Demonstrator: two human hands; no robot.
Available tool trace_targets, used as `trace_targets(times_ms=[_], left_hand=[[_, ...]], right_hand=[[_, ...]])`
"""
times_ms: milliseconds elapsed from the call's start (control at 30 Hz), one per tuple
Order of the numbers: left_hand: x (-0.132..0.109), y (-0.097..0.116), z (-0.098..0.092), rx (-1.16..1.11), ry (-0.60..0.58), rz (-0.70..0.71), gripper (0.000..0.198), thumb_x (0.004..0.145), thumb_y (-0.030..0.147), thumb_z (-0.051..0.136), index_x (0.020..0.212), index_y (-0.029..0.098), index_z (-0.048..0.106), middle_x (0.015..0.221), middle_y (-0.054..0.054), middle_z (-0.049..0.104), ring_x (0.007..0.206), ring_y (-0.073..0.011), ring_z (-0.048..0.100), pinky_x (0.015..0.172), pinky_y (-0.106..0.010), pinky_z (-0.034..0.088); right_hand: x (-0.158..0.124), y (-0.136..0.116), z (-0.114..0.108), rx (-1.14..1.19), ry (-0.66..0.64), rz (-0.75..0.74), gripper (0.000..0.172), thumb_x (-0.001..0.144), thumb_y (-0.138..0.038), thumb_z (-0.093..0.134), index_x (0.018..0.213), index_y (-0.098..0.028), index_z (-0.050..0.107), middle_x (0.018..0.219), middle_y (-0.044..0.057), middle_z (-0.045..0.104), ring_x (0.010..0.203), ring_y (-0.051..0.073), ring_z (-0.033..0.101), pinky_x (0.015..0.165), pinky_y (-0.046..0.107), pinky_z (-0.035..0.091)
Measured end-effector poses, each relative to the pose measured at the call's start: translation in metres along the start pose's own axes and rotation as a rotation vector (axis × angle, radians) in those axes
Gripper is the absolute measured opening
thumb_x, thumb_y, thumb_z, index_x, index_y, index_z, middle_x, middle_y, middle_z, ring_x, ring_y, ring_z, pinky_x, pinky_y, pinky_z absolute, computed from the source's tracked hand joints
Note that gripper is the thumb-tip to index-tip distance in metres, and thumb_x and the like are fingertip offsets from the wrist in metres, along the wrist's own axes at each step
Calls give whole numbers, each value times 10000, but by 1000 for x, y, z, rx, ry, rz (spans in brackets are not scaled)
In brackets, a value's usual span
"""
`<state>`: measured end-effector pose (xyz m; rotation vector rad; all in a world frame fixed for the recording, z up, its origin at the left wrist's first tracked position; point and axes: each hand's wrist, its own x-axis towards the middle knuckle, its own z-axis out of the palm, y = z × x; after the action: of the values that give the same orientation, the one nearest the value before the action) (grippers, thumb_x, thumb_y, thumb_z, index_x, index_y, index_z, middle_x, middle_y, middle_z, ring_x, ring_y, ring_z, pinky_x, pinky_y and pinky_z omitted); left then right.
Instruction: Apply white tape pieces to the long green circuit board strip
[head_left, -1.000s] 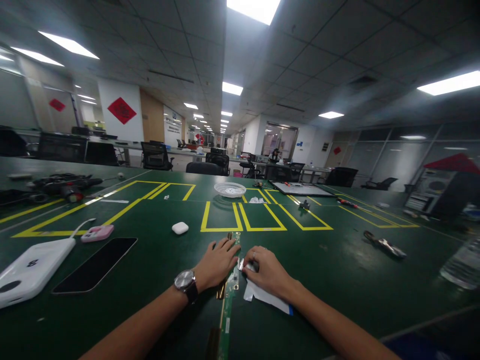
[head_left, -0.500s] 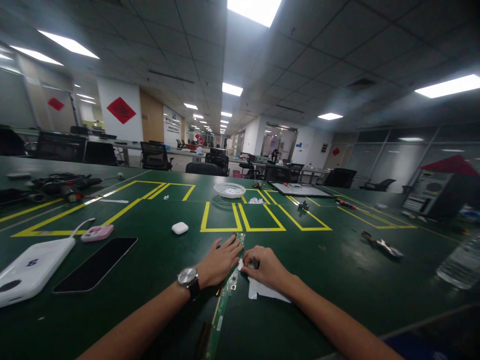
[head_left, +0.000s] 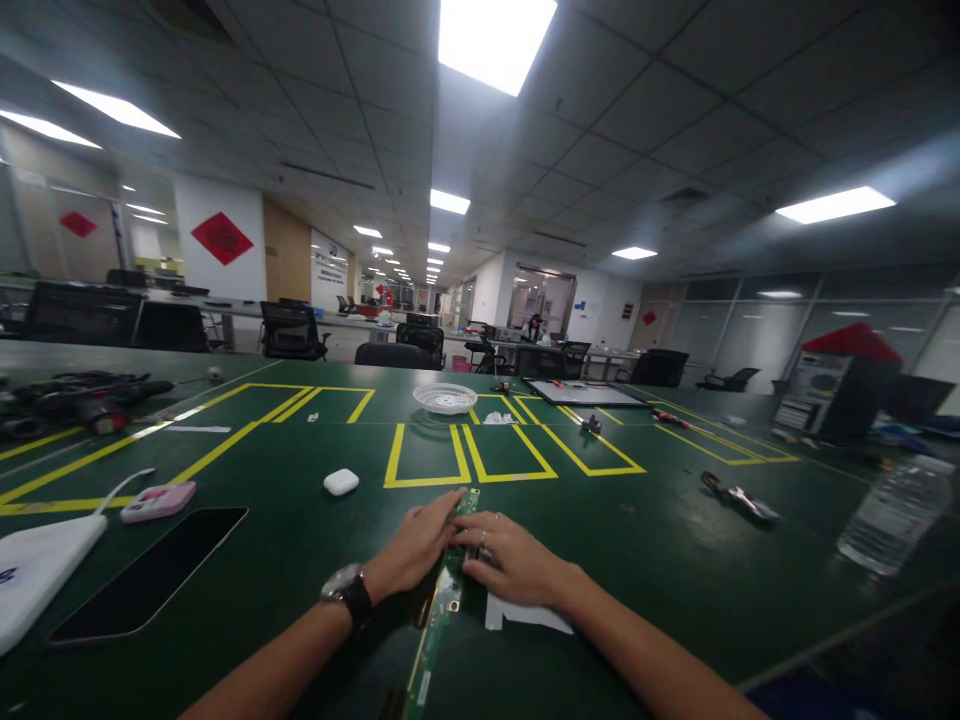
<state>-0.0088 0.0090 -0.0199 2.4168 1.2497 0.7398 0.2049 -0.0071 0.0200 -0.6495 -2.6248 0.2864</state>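
Note:
A long narrow green circuit board strip (head_left: 437,610) lies on the green table, running away from me. My left hand (head_left: 411,545), with a watch on its wrist, lies flat on the strip's left side, fingers stretched out. My right hand (head_left: 505,563) rests on the strip from the right, with its fingers curled down onto it. Under the right wrist lies a white sheet of paper (head_left: 525,615). Whether the right fingers pinch something is hidden.
Left of me lie a black phone (head_left: 146,575), a white power bank (head_left: 34,570), a pink gadget (head_left: 157,500) and a white earbud case (head_left: 341,482). A white basket (head_left: 445,398) stands further back. Pliers (head_left: 739,497) and a water bottle (head_left: 889,515) are at the right.
My right hand has slid left onto the strip, beside the left hand. The view has tilted up and shifted slightly.

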Motion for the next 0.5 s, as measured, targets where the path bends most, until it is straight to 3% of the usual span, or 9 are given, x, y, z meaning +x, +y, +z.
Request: trace_targets(times_ms=[133,233,300,367,500], left_hand=[[4,-5,-11,-182,182,-21,510,925,198,306,1429,169,380,1472,-83,449,1358,-200,408,1145,-393,293],[6,-9,-18,-199,317,-58,513,884,172,303,1379,158,435,1424,-84,498,1335,-210,435,1140,-411,304],[6,-12,-20,-168,346,-80,492,893,196,310,1363,156,451,1407,-92,511,1322,-224,448,1130,-429,316],[6,-14,-20,-119,342,-84,467,915,226,314,1354,159,460,1394,-97,521,1312,-235,456,1120,-440,327],[2,-12,-16,6,299,-43,429,944,247,334,1346,172,467,1380,-105,528,1289,-244,472,1099,-447,344]], right_hand=[[0,-6,0,-56,-105,17,378,971,-272,448,1334,-216,537,1383,79,544,1271,181,484,1087,350,322],[-1,1,2,-124,-98,38,372,988,-274,406,1333,-250,542,1366,53,566,1254,168,501,1106,361,285],[-3,13,1,-185,-59,100,374,990,-283,395,1333,-258,543,1365,47,570,1257,167,500,1114,372,266],[-9,32,-2,-259,-11,233,367,993,-293,380,1301,-239,572,1351,55,583,1261,178,498,1110,383,265],[-26,70,-15,-446,69,638,382,995,-324,350,1183,-177,648,1249,107,643,1180,220,558,1045,395,333]])
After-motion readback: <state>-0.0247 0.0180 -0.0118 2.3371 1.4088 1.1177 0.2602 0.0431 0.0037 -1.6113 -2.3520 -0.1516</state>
